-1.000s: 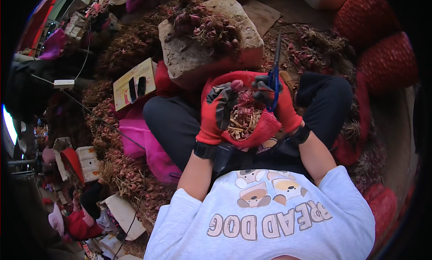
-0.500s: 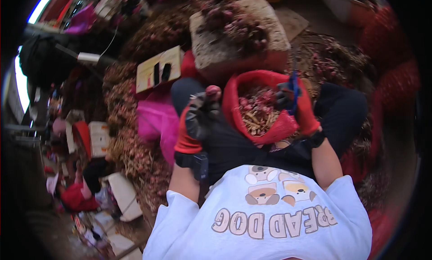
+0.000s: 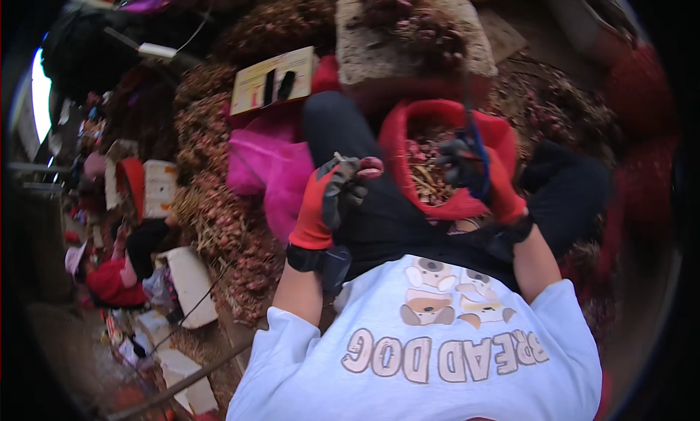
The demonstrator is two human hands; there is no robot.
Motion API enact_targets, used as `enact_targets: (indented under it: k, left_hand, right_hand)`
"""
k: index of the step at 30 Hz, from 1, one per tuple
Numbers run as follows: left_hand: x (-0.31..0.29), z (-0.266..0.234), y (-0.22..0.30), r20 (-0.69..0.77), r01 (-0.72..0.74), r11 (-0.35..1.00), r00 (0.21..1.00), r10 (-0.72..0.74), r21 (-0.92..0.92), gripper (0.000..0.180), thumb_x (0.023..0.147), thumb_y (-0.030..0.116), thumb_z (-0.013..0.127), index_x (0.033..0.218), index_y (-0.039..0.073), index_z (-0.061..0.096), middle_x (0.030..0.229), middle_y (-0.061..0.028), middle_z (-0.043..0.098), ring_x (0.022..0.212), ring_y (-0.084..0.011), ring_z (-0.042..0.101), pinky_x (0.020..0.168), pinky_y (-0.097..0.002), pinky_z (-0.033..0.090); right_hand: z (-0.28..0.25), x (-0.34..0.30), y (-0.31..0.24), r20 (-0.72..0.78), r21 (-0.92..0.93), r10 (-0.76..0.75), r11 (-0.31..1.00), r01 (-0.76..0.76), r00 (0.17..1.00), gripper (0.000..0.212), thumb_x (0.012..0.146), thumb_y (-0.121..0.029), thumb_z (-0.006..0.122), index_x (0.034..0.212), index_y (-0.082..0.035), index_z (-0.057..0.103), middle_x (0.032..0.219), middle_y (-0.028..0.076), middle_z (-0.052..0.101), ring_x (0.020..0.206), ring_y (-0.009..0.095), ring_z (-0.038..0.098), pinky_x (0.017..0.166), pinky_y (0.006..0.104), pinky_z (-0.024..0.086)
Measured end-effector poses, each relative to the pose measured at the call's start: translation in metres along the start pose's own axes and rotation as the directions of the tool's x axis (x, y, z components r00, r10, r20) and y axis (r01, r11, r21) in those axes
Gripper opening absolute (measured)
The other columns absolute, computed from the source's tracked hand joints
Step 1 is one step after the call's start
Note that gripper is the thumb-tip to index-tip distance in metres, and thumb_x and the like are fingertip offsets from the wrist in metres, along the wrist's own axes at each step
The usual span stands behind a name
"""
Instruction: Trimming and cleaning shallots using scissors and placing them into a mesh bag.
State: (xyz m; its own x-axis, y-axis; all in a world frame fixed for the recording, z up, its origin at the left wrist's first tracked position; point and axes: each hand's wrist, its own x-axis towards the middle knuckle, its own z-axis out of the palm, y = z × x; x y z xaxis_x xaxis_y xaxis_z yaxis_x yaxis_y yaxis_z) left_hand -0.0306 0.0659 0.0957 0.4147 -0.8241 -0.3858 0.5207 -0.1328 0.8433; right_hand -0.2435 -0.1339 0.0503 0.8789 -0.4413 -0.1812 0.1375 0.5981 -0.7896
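Note:
My left hand (image 3: 332,195), in a red glove with a dark grey palm, is closed on a red shallot (image 3: 370,167) above my left thigh. My right hand (image 3: 487,174), gloved the same way, is closed round a blue-handled tool (image 3: 480,147). A thin dark part of the tool points away from me; I cannot make out its exact kind. Right beside that hand, between my legs, an open red mesh bag (image 3: 397,129) holds shallots and pale cut stems (image 3: 424,147). The right hand's fingers are over the bag's opening.
Beyond the bag stands a whitish foam block (image 3: 364,64) with a heap of shallots (image 3: 419,31) on it. A box (image 3: 251,82) bears two dark objects. Magenta mesh (image 3: 266,162) lies left, beside piled shallots (image 3: 219,209). Another person in red (image 3: 117,282) sits far left.
My left hand has turned and moved right toward the bag, with the shallot in it. The right hand stays by the bag with the blue-handled tool. The whole view has shifted slightly.

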Motion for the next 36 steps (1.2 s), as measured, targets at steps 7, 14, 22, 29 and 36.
enact_targets:
  k: [7, 14, 22, 29, 36]
  left_hand:
    - [0.064, 0.079, -0.020, 0.337, 0.055, 0.965, 0.931, -0.142, 0.255, 0.019, 0.089, 0.017, 0.050, 0.095, 0.001, 0.058, 0.075, 0.0005, 0.056, 0.065, -0.0058, 0.051, 0.059, -0.0196, 0.042]
    - [0.084, 0.094, -0.049, 0.230, -0.206, 0.939, 0.963, 0.143, 0.277, 0.018, 0.085, 0.012, 0.057, 0.097, -0.001, 0.059, 0.084, -0.0008, 0.058, 0.072, -0.0044, 0.051, 0.066, -0.0191, 0.041]
    - [0.081, 0.101, -0.048, 0.321, -0.481, 0.634, 0.877, 0.358, 0.606, 0.023, 0.076, 0.006, 0.068, 0.098, 0.001, 0.060, 0.089, -0.0036, 0.061, 0.081, -0.0086, 0.056, 0.074, -0.0239, 0.046]
    - [0.096, 0.103, -0.065, 0.314, -0.523, 0.641, 0.852, 0.420, 0.561, 0.026, 0.077, 0.006, 0.068, 0.101, 0.002, 0.060, 0.085, -0.0033, 0.061, 0.077, -0.0094, 0.058, 0.073, -0.0245, 0.047]
    - [0.093, 0.102, -0.073, 0.157, -0.271, 0.927, 0.959, 0.236, 0.260, 0.020, 0.079, 0.004, 0.065, 0.098, 0.001, 0.058, 0.090, -0.0038, 0.060, 0.080, -0.0102, 0.057, 0.073, -0.0241, 0.047]
  right_hand:
    - [-0.021, -0.004, 0.017, -0.002, 0.182, 0.022, 0.983, -0.021, 1.000, 0.036, 0.086, -0.019, 0.059, 0.114, 0.002, 0.051, 0.100, 0.011, 0.061, 0.085, 0.017, 0.062, 0.070, 0.0278, 0.051]
    - [-0.027, -0.009, 0.013, -0.146, 0.141, -0.024, 0.989, 0.045, 0.989, 0.032, 0.082, -0.013, 0.064, 0.109, 0.002, 0.054, 0.096, 0.009, 0.062, 0.083, 0.016, 0.063, 0.071, 0.0272, 0.051]
    - [-0.019, -0.006, 0.012, -0.244, -0.048, -0.155, 0.988, 0.148, 0.957, 0.025, 0.080, -0.010, 0.068, 0.101, 0.000, 0.059, 0.093, 0.006, 0.063, 0.082, 0.012, 0.061, 0.073, 0.0260, 0.050]
    - [-0.019, -0.002, 0.017, -0.280, -0.303, -0.320, 0.924, 0.233, 0.905, 0.025, 0.081, -0.012, 0.067, 0.103, -0.001, 0.060, 0.094, 0.004, 0.063, 0.088, 0.009, 0.058, 0.077, 0.0245, 0.048]
    - [-0.020, -0.006, 0.005, -0.220, -0.067, -0.183, 0.983, 0.173, 0.958, 0.031, 0.083, -0.015, 0.065, 0.107, 0.002, 0.057, 0.099, 0.007, 0.063, 0.090, 0.014, 0.060, 0.080, 0.0271, 0.049]
